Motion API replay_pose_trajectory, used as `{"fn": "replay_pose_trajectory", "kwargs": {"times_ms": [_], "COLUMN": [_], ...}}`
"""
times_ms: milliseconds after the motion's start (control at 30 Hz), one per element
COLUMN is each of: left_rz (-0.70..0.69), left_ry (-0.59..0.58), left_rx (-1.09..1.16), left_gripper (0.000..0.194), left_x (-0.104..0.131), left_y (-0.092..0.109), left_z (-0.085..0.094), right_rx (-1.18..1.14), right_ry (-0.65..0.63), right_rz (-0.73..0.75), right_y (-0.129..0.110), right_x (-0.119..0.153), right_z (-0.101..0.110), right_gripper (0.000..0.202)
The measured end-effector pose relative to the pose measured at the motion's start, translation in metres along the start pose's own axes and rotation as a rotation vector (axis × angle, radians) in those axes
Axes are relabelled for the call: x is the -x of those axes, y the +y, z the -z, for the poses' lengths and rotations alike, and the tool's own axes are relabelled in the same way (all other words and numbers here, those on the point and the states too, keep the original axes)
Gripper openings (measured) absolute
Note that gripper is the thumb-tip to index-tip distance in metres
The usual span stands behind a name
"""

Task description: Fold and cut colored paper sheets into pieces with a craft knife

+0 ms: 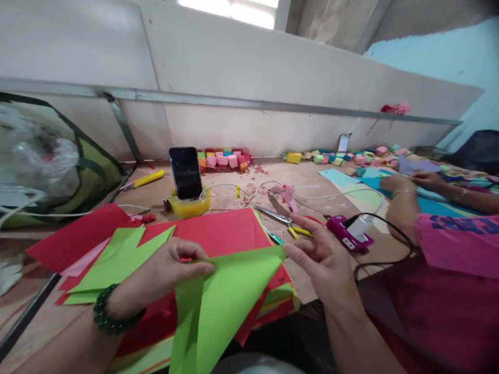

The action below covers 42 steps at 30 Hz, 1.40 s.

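Both my hands hold a sheet of green paper [230, 296], folded over along its upper edge. My left hand [171, 267], below a dark green bead bracelet [113, 317], pinches that edge between thumb and fingers. At the sheet's pointed right corner, my right hand [319, 254] grips with thumb and index finger, the other fingers loosely curled. Under the sheet lies a stack of red paper [218, 228] with other colours showing at its lower edge. More cut green paper [113, 259] lies to the left, near my left wrist.
A phone [185, 174] leans upright in a yellow tape roll [191, 205]. Scissors [273, 214], a pink glue gun [286, 196] and a purple power strip [349, 234] lie right of centre. A yellow cutter [148, 178] is at left. Another person's hands [401, 187] work at right.
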State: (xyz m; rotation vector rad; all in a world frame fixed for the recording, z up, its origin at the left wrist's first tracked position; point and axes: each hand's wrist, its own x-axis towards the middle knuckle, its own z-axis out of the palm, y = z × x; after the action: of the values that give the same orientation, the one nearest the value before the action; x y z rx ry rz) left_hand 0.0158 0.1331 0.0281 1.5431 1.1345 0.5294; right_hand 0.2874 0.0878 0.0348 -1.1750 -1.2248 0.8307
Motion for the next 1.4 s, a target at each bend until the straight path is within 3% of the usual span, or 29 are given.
{"fn": "replay_pose_trajectory", "kwargs": {"times_ms": [133,300,433,567,667,800,900,1000,1067,1133,1200,1400], "left_rz": [-0.019,-0.012,-0.049,-0.048,-0.048,-0.081,-0.099,-0.116,-0.203,-0.342,-0.454,-0.544], "left_ry": [-0.005,0.025,0.039,0.039,-0.019,-0.096,-0.121,-0.113,0.039,0.265,0.36,0.03], "left_rx": [-0.033,0.036,-0.001,-0.065,-0.095,-0.149,-0.256,-0.469,-0.734,-1.028,-1.209,-1.178], "left_gripper": [0.028,0.028,0.026,0.023,0.024,0.022,0.021,0.023,0.023,0.029,0.027,0.054], "left_x": [0.001,-0.001,-0.002,-0.005,-0.006,-0.007,-0.012,-0.021,-0.026,-0.027,-0.025,-0.016], "left_y": [0.003,0.006,0.007,0.005,0.008,0.026,0.044,0.056,0.058,0.055,0.049,0.024], "left_z": [0.003,0.008,0.004,-0.003,-0.006,-0.002,0.01,0.021,0.021,0.012,-0.004,-0.042], "right_rx": [-0.005,0.06,0.026,0.433,0.628,0.602,0.492,0.345,0.299,0.317,0.356,0.439], "right_ry": [0.04,0.232,-0.021,-0.237,-0.585,-0.856,-0.966,-0.969,-0.904,-0.823,-0.766,-0.684], "right_rz": [-0.008,0.045,0.028,0.167,0.229,0.193,0.108,-0.009,-0.08,-0.111,-0.133,-0.123], "right_y": [0.002,0.012,0.014,-0.003,-0.02,-0.028,-0.027,-0.018,-0.006,0.01,0.027,0.062], "right_x": [-0.004,-0.012,-0.015,-0.025,-0.037,-0.052,-0.066,-0.084,-0.094,-0.099,-0.1,-0.093], "right_z": [0.009,0.025,0.024,0.011,-0.009,-0.044,-0.062,-0.072,-0.076,-0.079,-0.082,-0.083], "right_gripper": [0.041,0.041,0.052,0.05,0.039,0.042,0.036,0.034,0.033,0.031,0.028,0.027]}}
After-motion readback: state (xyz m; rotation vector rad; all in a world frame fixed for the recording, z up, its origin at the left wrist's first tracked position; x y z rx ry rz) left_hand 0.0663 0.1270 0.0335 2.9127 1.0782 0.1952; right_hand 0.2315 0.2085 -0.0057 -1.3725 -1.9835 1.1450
